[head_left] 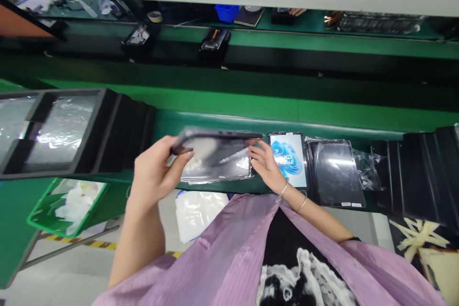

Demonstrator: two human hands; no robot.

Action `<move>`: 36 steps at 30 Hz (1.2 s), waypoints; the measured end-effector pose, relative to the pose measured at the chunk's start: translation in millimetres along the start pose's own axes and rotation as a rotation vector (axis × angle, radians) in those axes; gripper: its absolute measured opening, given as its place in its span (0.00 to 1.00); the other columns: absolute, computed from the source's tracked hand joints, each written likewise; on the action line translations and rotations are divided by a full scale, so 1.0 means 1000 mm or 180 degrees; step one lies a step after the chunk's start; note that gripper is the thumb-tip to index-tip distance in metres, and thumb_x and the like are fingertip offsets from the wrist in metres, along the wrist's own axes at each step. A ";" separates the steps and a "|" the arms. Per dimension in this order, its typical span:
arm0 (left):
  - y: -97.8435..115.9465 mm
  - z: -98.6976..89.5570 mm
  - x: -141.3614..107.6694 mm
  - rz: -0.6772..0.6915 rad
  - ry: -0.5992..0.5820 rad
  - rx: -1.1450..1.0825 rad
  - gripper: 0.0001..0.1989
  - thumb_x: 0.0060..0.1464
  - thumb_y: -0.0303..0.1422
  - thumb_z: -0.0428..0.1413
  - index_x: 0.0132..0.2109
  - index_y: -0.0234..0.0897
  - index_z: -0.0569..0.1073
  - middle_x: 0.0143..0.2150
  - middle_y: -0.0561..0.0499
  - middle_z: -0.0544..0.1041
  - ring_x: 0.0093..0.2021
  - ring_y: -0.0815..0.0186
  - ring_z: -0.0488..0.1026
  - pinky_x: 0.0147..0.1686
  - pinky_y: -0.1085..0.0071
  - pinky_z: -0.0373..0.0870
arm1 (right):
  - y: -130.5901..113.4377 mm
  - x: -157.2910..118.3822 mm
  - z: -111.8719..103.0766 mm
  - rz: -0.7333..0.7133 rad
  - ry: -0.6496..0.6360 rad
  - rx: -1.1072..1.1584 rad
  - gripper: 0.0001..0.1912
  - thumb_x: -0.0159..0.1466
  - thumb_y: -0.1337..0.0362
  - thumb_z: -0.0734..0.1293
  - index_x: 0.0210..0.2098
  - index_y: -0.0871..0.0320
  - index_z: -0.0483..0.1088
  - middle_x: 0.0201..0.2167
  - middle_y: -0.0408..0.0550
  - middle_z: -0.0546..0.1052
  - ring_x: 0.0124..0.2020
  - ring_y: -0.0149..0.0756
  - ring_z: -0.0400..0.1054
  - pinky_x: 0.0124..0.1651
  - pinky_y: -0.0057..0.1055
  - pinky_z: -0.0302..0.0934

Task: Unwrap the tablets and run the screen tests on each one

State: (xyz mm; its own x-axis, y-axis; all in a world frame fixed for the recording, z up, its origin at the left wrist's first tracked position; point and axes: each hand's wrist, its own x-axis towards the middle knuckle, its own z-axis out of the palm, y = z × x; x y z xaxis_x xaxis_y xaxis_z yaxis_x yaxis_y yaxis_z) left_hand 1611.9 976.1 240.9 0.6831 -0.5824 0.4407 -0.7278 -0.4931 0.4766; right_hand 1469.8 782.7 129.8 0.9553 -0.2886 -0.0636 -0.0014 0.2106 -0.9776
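A dark tablet (222,141), slightly blurred, is tilted up on edge above the bench. My left hand (159,167) grips its left end between thumb and fingers. At its right end is my right hand (264,162), with fingers spread and fingertips touching or very near the tablet. Beneath the tablet lies something in clear glossy plastic (215,172), partly covered. Just right of my right hand rests a tablet with a lit blue-and-white screen (289,160). Beside that lies a dark tablet in clear film (337,172).
Black foam trays (102,138) are stacked at left, one holding bagged items. More black trays (426,172) stand at right. A green bin (45,222) sits low left, near a white plastic bag (201,210). Devices (215,40) lie on the black belt beyond; another person's hand (297,11) shows behind.
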 end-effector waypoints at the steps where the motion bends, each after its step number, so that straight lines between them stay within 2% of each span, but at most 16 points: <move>1: 0.003 0.003 0.007 -0.0330 -0.0018 -0.0287 0.14 0.53 0.40 0.55 0.45 0.38 0.73 0.33 0.55 0.75 0.31 0.68 0.69 0.34 0.71 0.67 | -0.003 -0.001 0.003 -0.0103 -0.0054 0.0118 0.34 0.63 0.49 0.62 0.61 0.52 0.43 0.58 0.57 0.64 0.58 0.39 0.63 0.60 0.42 0.61; 3: 0.007 0.020 0.014 -0.1005 -0.0130 -0.1109 0.20 0.50 0.42 0.57 0.48 0.36 0.71 0.38 0.53 0.76 0.37 0.66 0.71 0.39 0.70 0.67 | -0.010 -0.005 0.007 -0.0356 0.0142 0.0052 0.35 0.64 0.49 0.61 0.63 0.53 0.42 0.59 0.55 0.64 0.62 0.38 0.58 0.66 0.42 0.54; 6: 0.014 0.057 0.016 -0.1832 -0.0324 -0.2454 0.21 0.48 0.40 0.59 0.47 0.34 0.70 0.40 0.50 0.77 0.39 0.63 0.73 0.40 0.70 0.68 | -0.018 -0.008 0.006 -0.0553 0.0877 -0.0290 0.40 0.65 0.50 0.62 0.68 0.55 0.38 0.64 0.53 0.58 0.67 0.39 0.50 0.70 0.43 0.44; 8: 0.019 0.076 0.014 -0.2163 -0.0341 -0.2923 0.21 0.46 0.40 0.61 0.45 0.34 0.70 0.39 0.49 0.77 0.37 0.64 0.73 0.39 0.70 0.68 | -0.018 -0.009 0.000 -0.0505 0.1173 -0.0319 0.42 0.65 0.50 0.61 0.69 0.54 0.36 0.63 0.52 0.60 0.65 0.40 0.53 0.68 0.43 0.48; 11: 0.026 0.091 0.013 -0.2290 -0.0285 -0.3068 0.20 0.45 0.38 0.62 0.45 0.34 0.71 0.38 0.49 0.78 0.37 0.65 0.73 0.40 0.72 0.68 | -0.013 -0.008 -0.008 -0.0397 0.1463 -0.0220 0.41 0.64 0.50 0.62 0.69 0.54 0.40 0.61 0.53 0.64 0.60 0.41 0.61 0.64 0.42 0.56; 14: 0.029 0.096 0.013 -0.2268 -0.0263 -0.2980 0.20 0.46 0.38 0.61 0.45 0.33 0.72 0.38 0.49 0.78 0.38 0.65 0.73 0.39 0.72 0.67 | -0.007 -0.004 -0.012 -0.0335 0.1673 -0.0036 0.40 0.63 0.50 0.64 0.68 0.56 0.45 0.60 0.55 0.65 0.55 0.41 0.66 0.61 0.42 0.59; 18: 0.023 0.100 0.012 -0.2367 -0.0374 -0.2908 0.22 0.47 0.41 0.60 0.47 0.34 0.72 0.38 0.48 0.77 0.36 0.65 0.72 0.36 0.72 0.67 | 0.001 0.003 -0.016 -0.0330 0.1665 0.0241 0.40 0.61 0.52 0.66 0.67 0.55 0.49 0.63 0.54 0.62 0.54 0.38 0.66 0.61 0.39 0.59; 22: 0.011 0.096 0.002 -0.2708 -0.0717 -0.3223 0.28 0.44 0.48 0.61 0.50 0.36 0.72 0.36 0.50 0.77 0.32 0.68 0.70 0.31 0.75 0.65 | 0.005 0.009 -0.025 -0.0106 0.1625 0.0380 0.42 0.58 0.51 0.68 0.67 0.54 0.49 0.61 0.53 0.65 0.52 0.38 0.68 0.59 0.39 0.60; 26: 0.008 0.092 -0.024 -0.3165 -0.1055 -0.3602 0.33 0.40 0.50 0.64 0.51 0.38 0.72 0.34 0.52 0.76 0.31 0.69 0.70 0.28 0.77 0.64 | 0.004 0.015 -0.039 0.0246 0.1689 0.0439 0.47 0.54 0.50 0.70 0.67 0.55 0.50 0.55 0.53 0.71 0.47 0.40 0.70 0.58 0.44 0.61; 30: 0.021 0.096 -0.044 -0.3386 -0.0945 -0.4146 0.39 0.34 0.44 0.69 0.54 0.39 0.69 0.36 0.52 0.78 0.35 0.67 0.73 0.35 0.75 0.67 | 0.005 0.016 -0.051 0.0263 0.1815 0.0302 0.44 0.54 0.51 0.70 0.66 0.52 0.53 0.61 0.50 0.65 0.52 0.42 0.67 0.60 0.46 0.59; 33: 0.030 0.098 -0.049 -0.3478 -0.0894 -0.4282 0.42 0.33 0.41 0.70 0.57 0.38 0.67 0.35 0.53 0.78 0.33 0.66 0.74 0.35 0.74 0.68 | 0.005 0.014 -0.055 0.0238 0.1803 0.0282 0.41 0.55 0.53 0.70 0.65 0.52 0.55 0.63 0.47 0.62 0.59 0.43 0.62 0.64 0.47 0.54; 36: 0.034 0.097 -0.049 -0.3500 -0.0868 -0.4323 0.41 0.33 0.39 0.69 0.57 0.38 0.67 0.33 0.53 0.78 0.32 0.67 0.74 0.34 0.74 0.67 | 0.002 0.012 -0.058 0.0204 0.1853 0.0270 0.36 0.56 0.55 0.69 0.62 0.53 0.60 0.64 0.45 0.60 0.65 0.40 0.53 0.69 0.44 0.45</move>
State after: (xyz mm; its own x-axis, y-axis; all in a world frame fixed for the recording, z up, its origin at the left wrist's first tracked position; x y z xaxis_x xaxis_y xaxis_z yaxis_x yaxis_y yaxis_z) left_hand 1547.7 925.3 162.2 0.6449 -0.5327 -0.5481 0.6739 0.0580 0.7365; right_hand 1464.4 726.0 115.1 0.6347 -0.7328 -0.2453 -0.0073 0.3117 -0.9502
